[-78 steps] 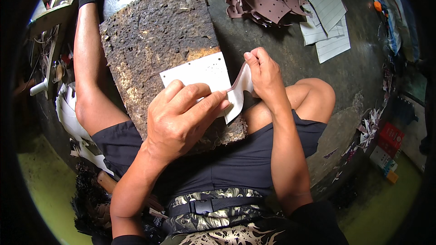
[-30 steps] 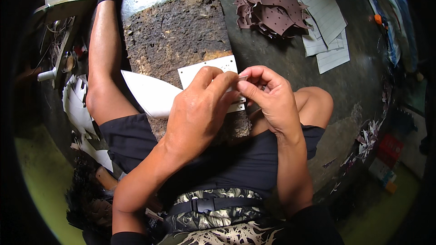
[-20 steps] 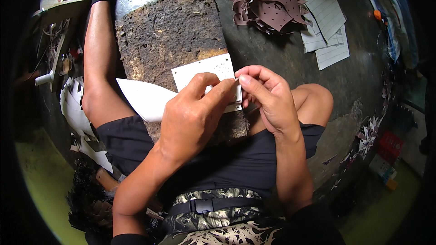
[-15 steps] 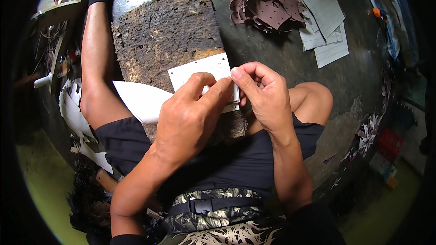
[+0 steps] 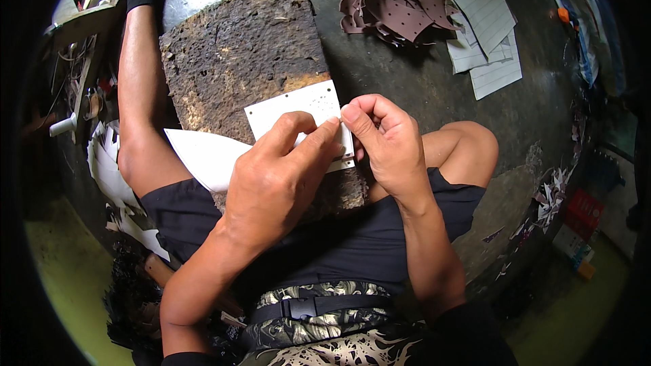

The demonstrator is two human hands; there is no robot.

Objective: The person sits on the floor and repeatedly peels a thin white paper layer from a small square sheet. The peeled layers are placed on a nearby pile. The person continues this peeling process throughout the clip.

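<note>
A white card with small dark holes near its edges (image 5: 288,105) lies on a rough, dark, thick board (image 5: 241,54) across my lap. My left hand (image 5: 274,166) is closed over the card, thumb and forefinger pinched near its right edge. Just to the right, my right hand (image 5: 390,139) pinches that edge between thumb and curled fingers, its fingertips partly hidden. A larger white pointed sheet (image 5: 203,156) extends left from beneath my left hand. Whether it joins the holed card cannot be seen.
A heap of brown cut pieces with dark dots (image 5: 400,0) lies on the dark floor beyond the board. Beside it are several lined pale sheets (image 5: 498,71). White scraps (image 5: 108,163) lie by my left leg, and a cluttered wooden stand (image 5: 85,24) is at far left.
The board, the card and both hands have shifted slightly left in view. Both hands keep nearly the same pinch at the card's right edge.
</note>
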